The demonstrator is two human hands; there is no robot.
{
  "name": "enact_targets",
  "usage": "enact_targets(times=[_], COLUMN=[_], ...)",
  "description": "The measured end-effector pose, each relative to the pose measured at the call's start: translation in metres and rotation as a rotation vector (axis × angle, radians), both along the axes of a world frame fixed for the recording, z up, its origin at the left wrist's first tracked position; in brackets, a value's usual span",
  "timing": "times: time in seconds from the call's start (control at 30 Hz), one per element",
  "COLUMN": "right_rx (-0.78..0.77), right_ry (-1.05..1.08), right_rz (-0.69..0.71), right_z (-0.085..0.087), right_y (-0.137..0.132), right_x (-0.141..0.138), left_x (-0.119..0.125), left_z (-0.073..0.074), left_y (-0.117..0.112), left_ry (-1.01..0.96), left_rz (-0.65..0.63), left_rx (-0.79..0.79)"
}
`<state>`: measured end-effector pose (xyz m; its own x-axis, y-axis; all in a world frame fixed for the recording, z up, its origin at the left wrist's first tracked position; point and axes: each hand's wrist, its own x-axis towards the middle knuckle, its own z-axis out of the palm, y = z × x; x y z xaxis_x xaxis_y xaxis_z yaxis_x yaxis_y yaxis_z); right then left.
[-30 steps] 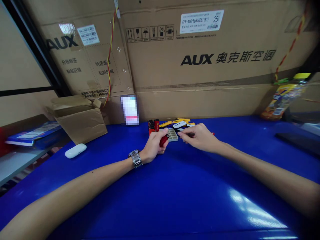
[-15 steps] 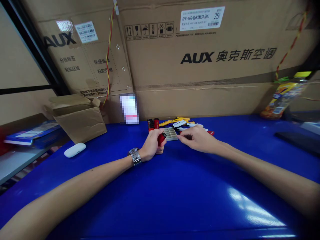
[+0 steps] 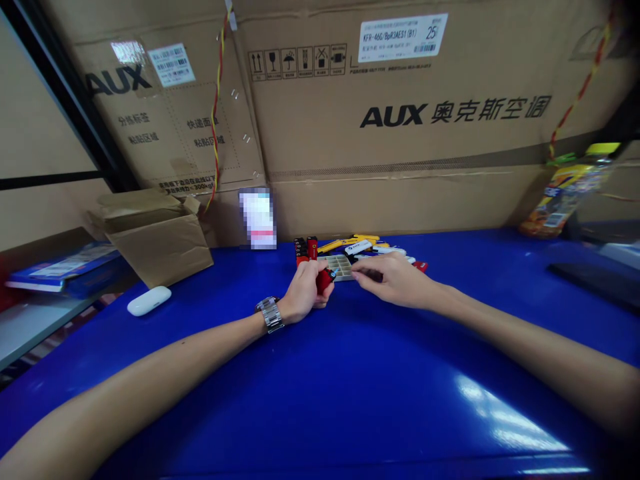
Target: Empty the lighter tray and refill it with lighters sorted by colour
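My left hand (image 3: 304,287), with a metal watch (image 3: 271,315) on its wrist, is closed around a red lighter (image 3: 324,281). A small pale-blue streak shows at the lighter's black end, which points right. Behind that hand, several red lighters (image 3: 312,248) with black tops stand upright, partly hidden by my fingers. Beside them is a pale compartment tray (image 3: 344,268) with bare cells. My right hand (image 3: 390,275) is closed in a pinch at the tray's right edge; what its fingers hold, if anything, is hidden. Yellow (image 3: 367,238) and white lighters (image 3: 358,248) lie in a pile behind it.
On the left are an open cardboard box (image 3: 163,243) and a white rounded case (image 3: 149,301). A phone with a blurred screen (image 3: 258,219) leans on large cartons (image 3: 320,153) behind the blue table (image 3: 320,400). A drink bottle (image 3: 565,193) stands at the right.
A pale-blue streak has appeared at the black end of the lighter in my left hand. My right hand has shifted slightly left, towards it.
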<state>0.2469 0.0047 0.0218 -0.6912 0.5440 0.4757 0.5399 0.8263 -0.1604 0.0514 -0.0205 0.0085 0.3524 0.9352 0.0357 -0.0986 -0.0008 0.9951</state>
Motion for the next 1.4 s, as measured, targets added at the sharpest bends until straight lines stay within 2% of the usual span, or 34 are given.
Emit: enact_targets(times=[0.17,0.27,0.37,0.47,0.83,1.03,1.13,1.2,1.27,1.4], right_rx=[0.015,0.067,0.122,0.143,0.108,0.153,0.174,0.151,0.092,-0.197], right_ry=[0.105,0.081,0.019,-0.008,-0.033,-0.013,0.007,0.071,0.195,0.464], right_rz=[0.096,0.174,0.249,0.264,0.297,0.373,0.384,0.363,0.27,0.043], right_z=[-0.003,-0.003,-0.002,-0.002,0.003,0.004,0.01,0.018,0.028,0.037], right_y=[-0.005,-0.009,-0.013,-0.015,-0.016,-0.016,-0.018,-0.019,-0.015,0.008], right_x=[-0.001,-0.004,-0.007,-0.009,-0.008,-0.009,-0.009,-0.007,-0.003,0.002], left_x=[0.0,-0.002,-0.004,-0.005,-0.006,-0.006,-0.004,-0.002,0.0,0.0], left_z=[-0.001,0.0,0.002,0.002,0.0,0.0,0.001,0.001,0.002,0.005], left_y=[-0.002,-0.005,-0.006,-0.006,-0.006,-0.007,-0.006,-0.005,-0.005,-0.007], left_ry=[0.075,0.177,0.277,0.321,0.319,0.305,0.251,0.198,0.186,0.316], left_rz=[-0.001,-0.008,-0.037,-0.046,-0.114,-0.168,-0.177,-0.157,-0.126,-0.101], left_rx=[0.105,0.182,0.187,0.188,0.196,0.179,0.151,0.112,0.079,0.114])
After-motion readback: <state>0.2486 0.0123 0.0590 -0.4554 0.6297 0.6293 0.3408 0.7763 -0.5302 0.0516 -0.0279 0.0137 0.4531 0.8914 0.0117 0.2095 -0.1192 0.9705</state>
